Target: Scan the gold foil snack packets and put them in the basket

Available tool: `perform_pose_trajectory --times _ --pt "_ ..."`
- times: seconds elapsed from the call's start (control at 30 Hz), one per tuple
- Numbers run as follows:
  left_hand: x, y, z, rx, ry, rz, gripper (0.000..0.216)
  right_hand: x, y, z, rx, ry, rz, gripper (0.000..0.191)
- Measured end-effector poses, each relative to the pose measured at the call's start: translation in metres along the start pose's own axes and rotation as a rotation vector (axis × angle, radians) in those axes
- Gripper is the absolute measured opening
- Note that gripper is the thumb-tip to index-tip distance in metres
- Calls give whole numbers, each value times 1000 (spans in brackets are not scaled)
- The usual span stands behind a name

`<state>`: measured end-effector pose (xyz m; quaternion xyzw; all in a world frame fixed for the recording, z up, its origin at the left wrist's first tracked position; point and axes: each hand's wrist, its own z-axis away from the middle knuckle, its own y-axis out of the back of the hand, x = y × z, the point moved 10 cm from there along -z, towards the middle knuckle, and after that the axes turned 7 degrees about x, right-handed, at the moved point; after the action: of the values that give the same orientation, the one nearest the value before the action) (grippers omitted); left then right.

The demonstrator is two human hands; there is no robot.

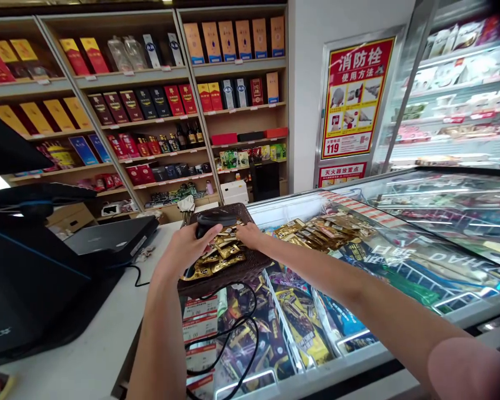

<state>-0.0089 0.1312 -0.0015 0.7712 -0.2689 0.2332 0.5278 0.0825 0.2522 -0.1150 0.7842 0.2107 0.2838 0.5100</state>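
A brown woven basket (250,268) full of gold-wrapped packets (223,251) rests on the glass lid of a chest freezer. Over its left side my left hand (190,244) is closed round a black handheld barcode scanner (217,218), whose head points to the right. My right hand (249,235) reaches in from the right, its fingers bent and pressed together among the gold packets at the basket's right side. What lies between those fingertips is too small to make out. A black cable (256,328) loops over the glass in front of the basket.
Freezer glass (400,244) stretches right, with ice-cream packs beneath it. White price labels (200,328) lie by the near left edge. On the left counter (83,339) stand a dark checkout screen (29,278) and a flat black device (116,233). Shelves (233,64) of boxed bottles line the back.
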Motion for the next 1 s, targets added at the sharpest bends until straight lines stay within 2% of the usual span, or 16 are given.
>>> perform_pose_trajectory --times 0.13,0.23,0.37,0.43,0.53,0.67,0.83,1.0 --pt "-1 -2 -3 19 4 -1 49 8 -2 2 -9 -3 -27 27" --pt "0 -3 -2 34 27 28 50 14 0 2 -3 -41 -41 19" --pt "5 -2 0 59 64 65 48 23 15 12 65 -118 -60 24" --pt "6 -2 0 65 77 80 48 35 34 27 182 -187 -126 27" --pt "6 -8 -2 64 83 126 49 58 67 65 425 -237 -373 13" --pt "10 -29 -7 18 78 260 49 93 88 126 620 -287 -564 30" --pt "22 -54 -3 -66 107 289 47 128 85 187 831 -414 -624 6" --pt "40 -68 4 -127 87 290 47 169 51 219 935 -685 -854 30"
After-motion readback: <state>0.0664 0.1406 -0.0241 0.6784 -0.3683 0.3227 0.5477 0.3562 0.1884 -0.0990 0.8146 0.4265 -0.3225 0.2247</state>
